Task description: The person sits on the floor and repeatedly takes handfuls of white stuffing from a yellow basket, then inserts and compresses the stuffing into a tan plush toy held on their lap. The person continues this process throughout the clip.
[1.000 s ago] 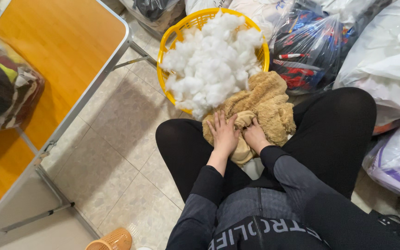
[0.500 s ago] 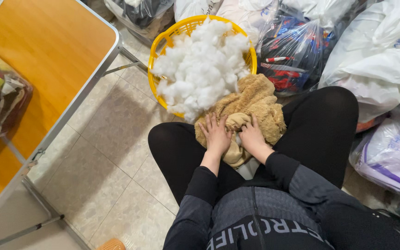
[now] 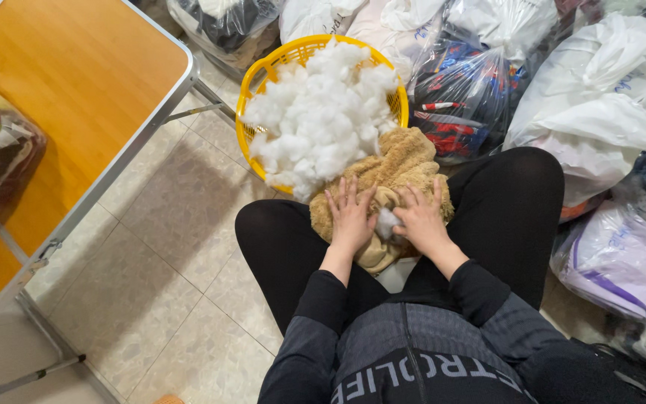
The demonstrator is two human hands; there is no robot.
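We are pressing our left hand (image 3: pixel 351 217) and right hand (image 3: pixel 422 221) flat on the tan plush skin (image 3: pixel 394 176) lying across our lap, fingers spread open and gripping nothing, holding it steady around a tuft of white stuffing (image 3: pixel 387 223) between them. Just beyond, the yellow basket (image 3: pixel 252 82) is sitting on the floor, heaped with more stuffing, close for easy reach.

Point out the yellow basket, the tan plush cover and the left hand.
yellow basket (image 3: pixel 251 91): head view, left rim.
tan plush cover (image 3: pixel 405 158): head view, upper fold.
left hand (image 3: pixel 351 218): head view, back of hand.
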